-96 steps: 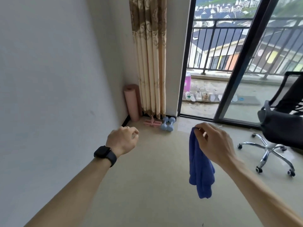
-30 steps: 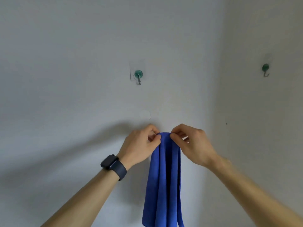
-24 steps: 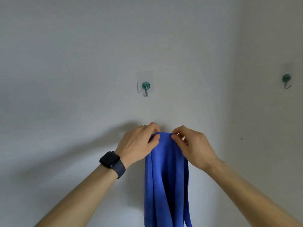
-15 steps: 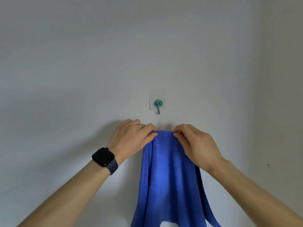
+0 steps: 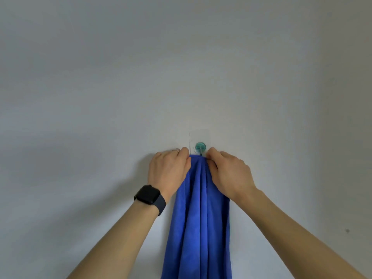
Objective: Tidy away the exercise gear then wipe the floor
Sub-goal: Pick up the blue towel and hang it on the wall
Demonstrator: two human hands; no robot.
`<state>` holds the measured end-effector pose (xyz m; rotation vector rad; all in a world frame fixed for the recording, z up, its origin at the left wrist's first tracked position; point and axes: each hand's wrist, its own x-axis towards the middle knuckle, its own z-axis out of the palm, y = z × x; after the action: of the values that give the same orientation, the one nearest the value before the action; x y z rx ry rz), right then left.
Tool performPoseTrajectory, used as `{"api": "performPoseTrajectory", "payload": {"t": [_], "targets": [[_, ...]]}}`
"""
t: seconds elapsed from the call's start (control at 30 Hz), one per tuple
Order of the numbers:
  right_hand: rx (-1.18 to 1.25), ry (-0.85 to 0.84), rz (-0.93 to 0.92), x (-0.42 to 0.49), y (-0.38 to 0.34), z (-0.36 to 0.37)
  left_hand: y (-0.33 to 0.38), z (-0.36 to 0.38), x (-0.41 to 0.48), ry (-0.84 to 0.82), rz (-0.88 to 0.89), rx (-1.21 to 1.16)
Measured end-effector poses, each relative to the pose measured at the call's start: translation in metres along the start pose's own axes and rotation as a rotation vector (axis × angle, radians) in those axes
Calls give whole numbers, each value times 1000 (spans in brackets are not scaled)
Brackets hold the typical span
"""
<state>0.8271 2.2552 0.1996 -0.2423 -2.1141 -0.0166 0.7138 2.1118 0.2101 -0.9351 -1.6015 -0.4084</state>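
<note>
The blue cloth [image 5: 199, 218] is being held against the white wall [image 5: 120, 77] by both hands, its gathered top edge being presented directly beneath the green hook [image 5: 200, 147]. The cloth's long axis is running vertically: it is hanging in folds from the hands straight down and out of the bottom of the view. The hook is being framed between the two hands, just above the bunched edge, with its metal prong reaching down to the fabric's top line. Whether the fabric is already being caught by the prong cannot be told, the contact being too small to resolve. The left hand [image 5: 170, 172], with a dark watch [image 5: 150, 195] being worn at its wrist, is being held curled, its fingers and thumb pinching the left end of the gathered edge. The right hand [image 5: 229, 174] is being curled likewise and is pinching the right end. Both hands are being positioned at the same height and about equally near the hook, one on each side, with the forearms being raised and converging toward it. The step in hand is being judged as the hanging-up of the cloth. The coming move is being judged to turn on a short upward lift, carrying the edge over the prong before either pinch is released.
</note>
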Motion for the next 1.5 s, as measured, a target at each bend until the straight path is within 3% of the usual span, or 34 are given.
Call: {"api": "performPoseTrajectory", "payload": {"t": [0.17, 0.3, 0.73, 1.13, 1.5], "targets": [[208, 83, 89, -27, 3, 14, 23, 0, -41, -2, -130, -186], [337, 107, 125, -54, -11, 26, 36, -10, -58, -159, -322, -445], [274, -145, 242, -222, -23, 80, 71, 10, -234, -487, -316, -627], [225, -396, 300, -381, -26, 71, 86, -47, -377, -922, -354, -439], [480, -724, 63, -470, -69, 60, 110, -200, -497, -1147, -799, -96]]}}
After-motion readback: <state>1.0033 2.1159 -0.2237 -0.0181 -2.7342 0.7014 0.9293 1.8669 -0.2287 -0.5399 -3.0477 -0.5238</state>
